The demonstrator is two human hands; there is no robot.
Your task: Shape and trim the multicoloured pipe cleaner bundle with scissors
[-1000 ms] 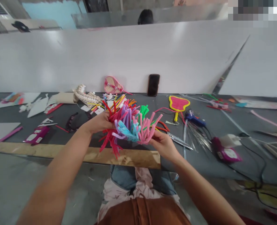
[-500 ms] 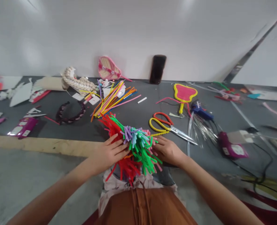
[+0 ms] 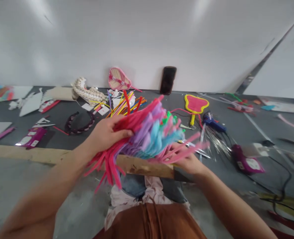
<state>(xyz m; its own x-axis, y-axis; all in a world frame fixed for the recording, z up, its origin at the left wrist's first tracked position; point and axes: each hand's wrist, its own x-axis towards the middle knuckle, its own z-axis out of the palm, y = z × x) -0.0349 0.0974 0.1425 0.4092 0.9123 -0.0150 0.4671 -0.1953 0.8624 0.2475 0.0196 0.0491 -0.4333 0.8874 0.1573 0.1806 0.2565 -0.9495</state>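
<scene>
A bushy bundle of pipe cleaners in pink, purple, light blue and some green is held up over the table's front edge. My left hand grips its left side, thumb across the pink strands. On the right, my right hand is closed on the pink end, its fingers partly covered by strands. The bundle is blurred by motion. Behind it lie loose coloured pipe cleaners. Scissors lie just past my right hand, their handles mostly hidden by the bundle.
A phone leans on the wall beside a pink leaf-shaped fan. To the right are a pink-and-yellow shape, a blue glue gun and a purple box with cables. A dark braided headband and another purple box lie left.
The bundle has been lifted and turned over, so pink, purple and blue strands now face me instead of red and green. My left hand has moved up with it. The scissors' handles became covered.
</scene>
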